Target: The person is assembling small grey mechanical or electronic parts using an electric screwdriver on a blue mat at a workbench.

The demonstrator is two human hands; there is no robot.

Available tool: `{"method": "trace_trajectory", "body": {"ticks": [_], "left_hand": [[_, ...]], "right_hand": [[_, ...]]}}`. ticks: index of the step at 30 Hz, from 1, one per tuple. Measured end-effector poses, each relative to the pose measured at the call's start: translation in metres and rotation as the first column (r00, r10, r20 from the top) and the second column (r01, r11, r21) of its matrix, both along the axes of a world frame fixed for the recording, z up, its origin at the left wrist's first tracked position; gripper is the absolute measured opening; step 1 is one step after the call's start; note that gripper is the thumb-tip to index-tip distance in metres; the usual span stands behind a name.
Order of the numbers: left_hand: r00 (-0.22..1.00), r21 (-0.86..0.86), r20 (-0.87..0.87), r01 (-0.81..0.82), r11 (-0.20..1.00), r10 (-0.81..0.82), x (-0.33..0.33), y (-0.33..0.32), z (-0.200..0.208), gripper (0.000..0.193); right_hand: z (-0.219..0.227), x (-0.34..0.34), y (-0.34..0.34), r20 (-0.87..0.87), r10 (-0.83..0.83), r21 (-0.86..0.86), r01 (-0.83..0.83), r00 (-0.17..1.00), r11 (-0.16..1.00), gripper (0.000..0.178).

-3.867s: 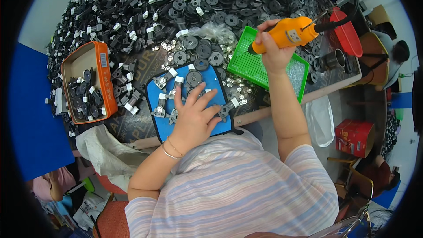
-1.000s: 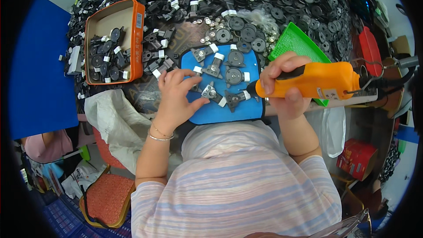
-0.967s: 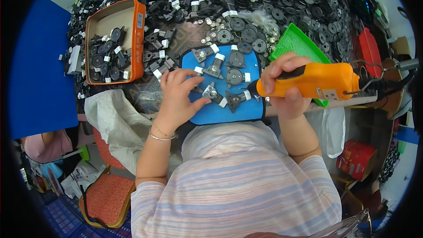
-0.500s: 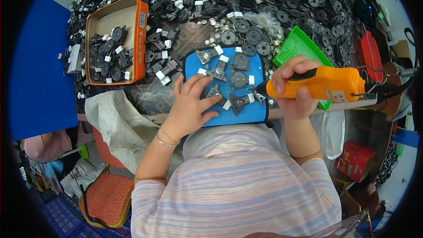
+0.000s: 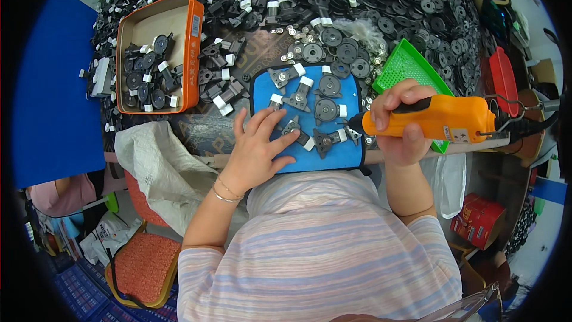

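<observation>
My right hand (image 5: 404, 116) is wrapped round an orange electric screwdriver (image 5: 459, 118), its thin bit pointing left over the blue mat (image 5: 260, 92). On that mat lie several black plastic parts with white ends. The bit's tip is close to a round black part (image 5: 326, 109) and another black part (image 5: 325, 140) below it; I cannot tell whether it touches either. My left hand (image 5: 257, 148) rests on the mat's left side with fingers spread. Its index fingertip is at a black part with a white end (image 5: 294, 131); another part's white end (image 5: 276, 101) shows beyond the fingers.
An orange-rimmed box (image 5: 192, 59) with black parts stands at the left. A big heap of black parts (image 5: 411, 0) covers the table's far side. Small metal pieces (image 5: 295, 39) lie beyond the mat. A green perforated tray (image 5: 411, 65) and a red tray (image 5: 503, 80) are at the right.
The view has shifted slightly. My left fingers have moved a little over the mat. The screwdriver stays in my right hand in nearly the same place.
</observation>
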State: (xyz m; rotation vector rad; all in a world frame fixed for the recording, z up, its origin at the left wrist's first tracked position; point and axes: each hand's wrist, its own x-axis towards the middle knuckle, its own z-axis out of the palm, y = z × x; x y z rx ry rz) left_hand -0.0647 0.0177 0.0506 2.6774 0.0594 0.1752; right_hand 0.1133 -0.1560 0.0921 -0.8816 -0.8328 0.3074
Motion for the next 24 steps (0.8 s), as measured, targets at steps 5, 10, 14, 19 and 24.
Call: {"method": "trace_trajectory", "body": {"ticks": [5,10,14,19,24], "left_hand": [[0.999,-0.03,0.035,0.0,1.0,0.001,0.001,0.001,0.002,0.046],[0.988,-0.067,0.152,-0.023,0.997,0.033,0.019,0.0,0.009,0.041],[0.959,-0.118,0.28,0.071,0.99,-0.035,0.072,-0.002,0.009,0.03],[0.976,-0.059,0.176,0.138,0.989,-0.126,0.153,-0.017,0.002,0.024],[0.973,0.219,0.077,0.195,0.956,-0.217,0.196,-0.034,-0.01,0.042]], "right_hand": [[0.005,0.002,-0.007,0.033,-0.044,-0.004,0.044,0.998,0.999,0.039],[0.01,0.011,-0.025,0.044,-0.15,0.019,0.149,0.988,0.989,0.041],[0.011,0.016,-0.04,0.02,-0.23,0.018,0.23,0.973,0.973,0.041],[0.006,0.018,-0.055,-0.055,-0.31,0.073,0.314,0.949,0.947,0.038],[0.005,0.017,-0.071,-0.039,-0.347,0.061,0.348,0.937,0.935,0.038]]}}
